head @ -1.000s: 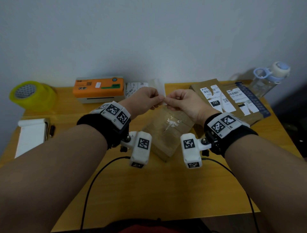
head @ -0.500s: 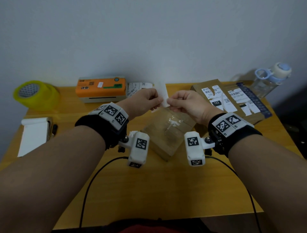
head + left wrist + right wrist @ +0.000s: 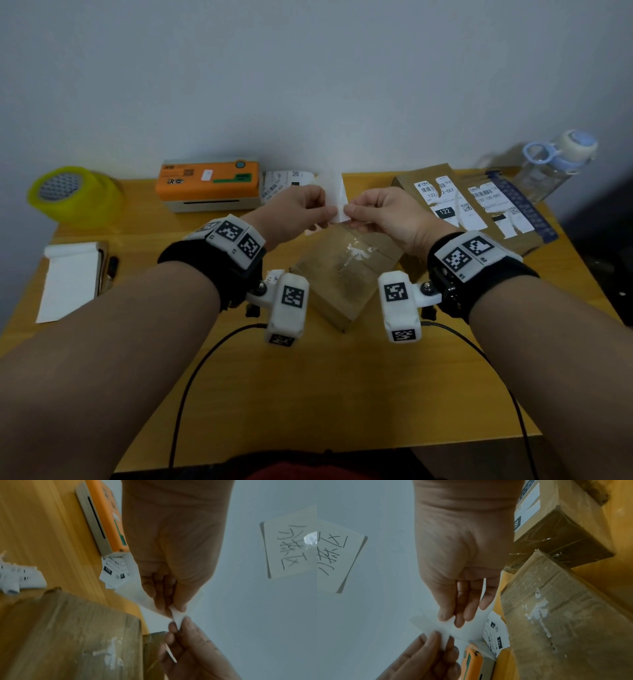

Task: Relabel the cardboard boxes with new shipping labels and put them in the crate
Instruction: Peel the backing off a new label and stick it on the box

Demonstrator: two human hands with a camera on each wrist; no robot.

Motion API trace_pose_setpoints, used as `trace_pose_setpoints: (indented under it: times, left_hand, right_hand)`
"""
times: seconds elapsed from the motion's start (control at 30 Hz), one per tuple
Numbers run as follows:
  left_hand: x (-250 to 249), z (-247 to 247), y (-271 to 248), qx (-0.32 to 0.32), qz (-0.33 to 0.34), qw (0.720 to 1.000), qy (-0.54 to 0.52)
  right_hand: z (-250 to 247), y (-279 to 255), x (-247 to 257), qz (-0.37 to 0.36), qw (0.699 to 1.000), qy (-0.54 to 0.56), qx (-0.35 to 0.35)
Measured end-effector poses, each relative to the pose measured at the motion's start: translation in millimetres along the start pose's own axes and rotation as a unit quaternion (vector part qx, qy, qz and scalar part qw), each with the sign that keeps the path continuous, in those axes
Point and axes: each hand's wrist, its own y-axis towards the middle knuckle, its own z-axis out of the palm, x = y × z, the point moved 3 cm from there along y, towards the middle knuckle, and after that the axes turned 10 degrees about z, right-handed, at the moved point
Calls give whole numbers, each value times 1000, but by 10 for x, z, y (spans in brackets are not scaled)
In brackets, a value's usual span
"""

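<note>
I hold a white label sheet [image 3: 335,196] upright above the table, pinched between both hands. My left hand [image 3: 327,213] grips its left edge with thumb and fingers, and my right hand [image 3: 350,215] pinches its lower right corner. In the left wrist view the two layers of the sheet [image 3: 177,616] part between my left hand [image 3: 171,608] and right hand [image 3: 176,626]. Below the hands lies a cardboard box [image 3: 342,277] with white torn-label residue on its top. In the right wrist view the sheet [image 3: 467,630] shows between my right hand [image 3: 453,619] and left hand [image 3: 440,638]. No crate is in view.
An orange label printer [image 3: 209,181] stands at the back with printed labels [image 3: 284,185] beside it. Two labelled cardboard boxes [image 3: 445,205] sit at the back right, near a water bottle [image 3: 555,161]. A yellow tape roll [image 3: 68,195] and a white pad [image 3: 72,277] lie left. Torn label scraps [image 3: 20,577] lie near the box.
Both hands still pinch the white sheet above the box and have stayed almost in place. The sheet has shifted slightly between the fingertips. Nothing on the table has moved.
</note>
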Motion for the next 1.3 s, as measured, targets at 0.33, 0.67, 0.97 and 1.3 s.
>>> trace_pose_setpoints:
  times: [0.33,0.67,0.97,1.3]
  left_hand:
    - [-13,-79,-111,56,-36,998,-15]
    - [13,16,-74,-68,-54,995,-39]
    - [14,54,-33,-84,-63,994,-24]
    - [8,35,-60,-131,-37,988,-77]
  right_hand:
    - [-78,-44,-49,26,998,40,37]
    - [167,-71,-29,52,972,210,96]
    - [175,16,38,-22,995,37,-95]
    - [198,-12,7,-3,991,124,-57]
